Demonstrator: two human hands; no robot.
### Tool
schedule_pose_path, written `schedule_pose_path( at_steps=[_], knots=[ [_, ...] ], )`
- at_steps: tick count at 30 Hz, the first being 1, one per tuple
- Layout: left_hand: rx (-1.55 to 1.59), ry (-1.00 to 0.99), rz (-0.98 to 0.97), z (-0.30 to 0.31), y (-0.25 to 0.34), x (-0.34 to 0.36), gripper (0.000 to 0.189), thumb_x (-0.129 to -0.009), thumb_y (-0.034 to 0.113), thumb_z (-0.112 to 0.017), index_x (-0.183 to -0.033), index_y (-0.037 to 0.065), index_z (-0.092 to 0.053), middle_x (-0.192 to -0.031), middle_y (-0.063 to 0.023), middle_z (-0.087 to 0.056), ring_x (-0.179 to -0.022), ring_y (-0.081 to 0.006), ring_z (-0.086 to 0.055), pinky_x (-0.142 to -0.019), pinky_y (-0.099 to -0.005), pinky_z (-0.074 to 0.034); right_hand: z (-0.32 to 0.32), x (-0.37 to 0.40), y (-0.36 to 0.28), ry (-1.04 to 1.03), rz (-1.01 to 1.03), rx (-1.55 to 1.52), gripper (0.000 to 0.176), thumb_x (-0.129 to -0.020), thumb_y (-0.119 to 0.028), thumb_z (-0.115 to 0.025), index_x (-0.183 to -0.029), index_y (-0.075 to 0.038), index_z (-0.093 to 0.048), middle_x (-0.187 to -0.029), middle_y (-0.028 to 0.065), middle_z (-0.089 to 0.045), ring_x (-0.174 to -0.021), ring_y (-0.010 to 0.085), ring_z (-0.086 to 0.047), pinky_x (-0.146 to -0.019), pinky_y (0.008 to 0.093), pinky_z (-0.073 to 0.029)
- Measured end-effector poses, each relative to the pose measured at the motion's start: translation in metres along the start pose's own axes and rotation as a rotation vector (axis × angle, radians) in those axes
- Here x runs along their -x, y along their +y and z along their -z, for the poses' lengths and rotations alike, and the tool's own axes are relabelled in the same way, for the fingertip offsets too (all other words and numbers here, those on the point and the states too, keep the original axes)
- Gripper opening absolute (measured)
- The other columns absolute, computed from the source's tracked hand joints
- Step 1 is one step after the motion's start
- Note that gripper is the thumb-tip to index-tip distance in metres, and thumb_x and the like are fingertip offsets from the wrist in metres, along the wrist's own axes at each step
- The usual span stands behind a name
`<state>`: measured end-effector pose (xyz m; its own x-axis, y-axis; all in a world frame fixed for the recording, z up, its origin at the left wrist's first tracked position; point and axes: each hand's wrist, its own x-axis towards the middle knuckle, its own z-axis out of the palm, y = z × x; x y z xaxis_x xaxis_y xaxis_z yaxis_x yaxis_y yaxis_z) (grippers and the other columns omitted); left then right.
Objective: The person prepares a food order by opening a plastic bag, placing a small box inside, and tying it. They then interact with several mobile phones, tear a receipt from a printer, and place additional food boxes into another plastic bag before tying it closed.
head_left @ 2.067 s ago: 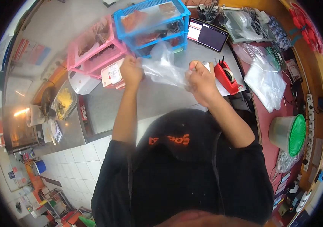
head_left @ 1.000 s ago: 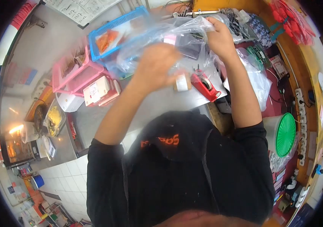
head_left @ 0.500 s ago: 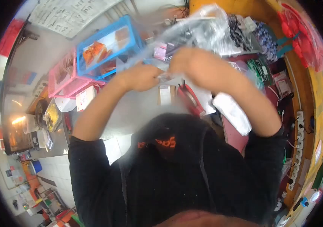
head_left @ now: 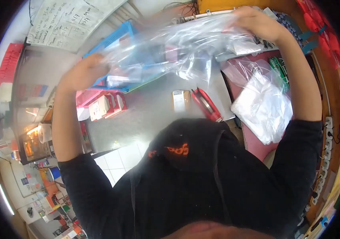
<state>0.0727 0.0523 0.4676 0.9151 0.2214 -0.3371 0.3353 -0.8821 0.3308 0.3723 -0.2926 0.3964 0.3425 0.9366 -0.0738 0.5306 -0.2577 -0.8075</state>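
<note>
A clear plastic bag (head_left: 166, 42) is stretched wide above the table, between my two hands. My left hand (head_left: 84, 73) is closed on its left end, in front of the baskets. At the upper right, my right hand (head_left: 257, 24) grips the other end, with the fingers partly hidden by the film. Beneath the bag, a small brown packet (head_left: 180, 101) with a white label lies on the grey table (head_left: 146, 115). Beside the packet is a long red tool (head_left: 206, 104) with a slotted middle.
A blue basket (head_left: 118, 40) stands at the back left, partly behind the plastic. In front of it are a pink basket (head_left: 86, 97) and red-and-white boxes (head_left: 100, 107). A stack of clear plastic bags (head_left: 261, 105) lies at right. Power sockets (head_left: 324, 153) line the right wall.
My hands were close together over the middle; now they are far apart, left hand to the left, right hand up and right. The plastic has spread out between them.
</note>
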Motion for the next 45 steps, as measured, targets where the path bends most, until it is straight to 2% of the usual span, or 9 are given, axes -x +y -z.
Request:
schedule_pose_path(
  at_steps=[6, 9, 12, 16, 18, 26, 30, 36, 45],
  knots=[
    [0.594, 0.08, -0.234, 0.006, -0.01, 0.054, 0.022, -0.082, 0.006, -0.05, -0.098, -0.004, -0.06, -0.086, -0.0092, -0.063, -0.078, -0.019, -0.06, -0.079, -0.0328, -0.046, -0.031, 0.059, 0.059, 0.516, 0.226, -0.739, 0.029, -0.091, -0.029, -0.054, -0.101, -0.003, -0.063, -0.091, 0.0016, -0.062, -0.078, 0.0106, -0.055, -0.072, 0.0238, -0.042],
    [0.903, 0.647, -0.267, -0.038, -0.004, 0.056, 0.024, -0.085, 0.008, -0.05, -0.106, -0.003, -0.056, -0.083, -0.0104, -0.063, -0.074, -0.0264, -0.06, -0.08, -0.0381, -0.046, -0.102, 0.063, 0.023, 0.657, 0.156, -0.71, 0.03, -0.091, -0.03, -0.054, -0.102, -0.003, -0.062, -0.11, 0.0073, -0.061, -0.096, 0.0126, -0.054, -0.083, 0.0276, -0.041],
    [0.467, 0.484, -0.62, -0.12, 0.033, 0.015, 0.035, -0.086, 0.024, -0.057, -0.109, -0.001, -0.053, -0.105, -0.0168, -0.057, -0.101, -0.031, -0.054, -0.093, -0.0437, -0.041, -0.2, 0.059, -0.003, 0.657, 0.38, -0.305, 0.107, -0.073, -0.061, -0.065, -0.147, -0.008, -0.009, -0.136, 0.0139, -0.045, -0.123, 0.0224, -0.043, -0.089, 0.0327, -0.044],
    [0.08, 0.32, -1.013, -0.226, 0.084, -0.001, 0.06, -0.076, 0.037, -0.07, -0.118, 0.0, -0.047, -0.128, -0.0199, -0.042, -0.123, -0.0353, -0.04, -0.105, -0.047, -0.03, -0.327, 0.088, -0.038, 0.638, 0.293, -0.737, 0.065, -0.085, -0.027, -0.066, -0.137, -0.005, -0.033, -0.125, 0.0118, -0.051, -0.113, 0.0224, -0.051, -0.087, 0.0364, -0.047],
    [0.347, 0.002, -0.88, -0.244, 0.092, 0.006, 0.074, -0.069, 0.032, -0.078, -0.125, 0.001, -0.04, -0.134, -0.0195, -0.038, -0.125, -0.0371, -0.037, -0.106, -0.0464, -0.027, -0.367, 0.11, -0.008, 0.97, -0.117, -1.619, 0.035, -0.09, -0.016, -0.058, -0.121, -0.004, -0.046, -0.109, 0.0112, -0.056, -0.1, 0.0208, -0.057, -0.083, 0.0373, -0.05],
    [0.18, -0.019, -0.794, -0.255, 0.065, -0.05, 0.056, -0.068, 0.02, -0.077, -0.115, 0.005, -0.05, -0.124, -0.0182, -0.048, -0.117, -0.0366, -0.044, -0.099, -0.0463, -0.034, -0.583, 0.27, 0.155, 1.477, -1.457, -0.986, 0.057, -0.078, -0.02, -0.057, -0.119, 0.01, -0.03, -0.116, 0.0257, -0.047, -0.11, 0.0319, -0.048, -0.099, 0.0378, -0.034],
    [0.076, -0.019, -0.898, -0.288, 0.126, -0.125, 0.039, -0.071, 0.014, -0.071, -0.105, 0.004, -0.056, -0.118, -0.0176, -0.051, -0.11, -0.0363, -0.049, -0.095, -0.0428, -0.038, -0.561, 0.248, 0.261, 1.045, -1.441, 0.262, 0.034, -0.079, -0.02, -0.056, -0.099, 0.007, -0.053, -0.104, 0.0277, -0.055, -0.103, 0.0387, -0.052, -0.094, 0.0413, -0.039],
    [-0.091, 0.076, -0.925, -0.379, 0.224, -0.233, 0.05, -0.071, 0.022, -0.07, -0.115, 0.006, -0.055, -0.123, -0.0138, -0.048, -0.11, -0.0336, -0.047, -0.094, -0.0451, -0.036, -0.55, 0.196, 0.4, 1.075, -1.225, 0.054, 0.031, -0.08, -0.022, -0.057, -0.097, 0.004, -0.055, -0.1, 0.0246, -0.057, -0.098, 0.0372, -0.054, -0.089, 0.0415, -0.041],
    [0.004, 0.22, -1.014, -0.423, 0.244, -0.271, 0.035, -0.076, 0.022, -0.071, -0.098, -0.004, -0.061, -0.104, -0.0175, -0.061, -0.092, -0.0289, -0.058, -0.086, -0.0368, -0.044, -0.575, 0.173, 0.35, 0.907, -0.94, -0.288, 0.025, -0.082, -0.024, -0.058, -0.093, -0.002, -0.06, -0.093, 0.019, -0.059, -0.089, 0.0345, -0.057, -0.081, 0.0417, -0.045]
  ],
)
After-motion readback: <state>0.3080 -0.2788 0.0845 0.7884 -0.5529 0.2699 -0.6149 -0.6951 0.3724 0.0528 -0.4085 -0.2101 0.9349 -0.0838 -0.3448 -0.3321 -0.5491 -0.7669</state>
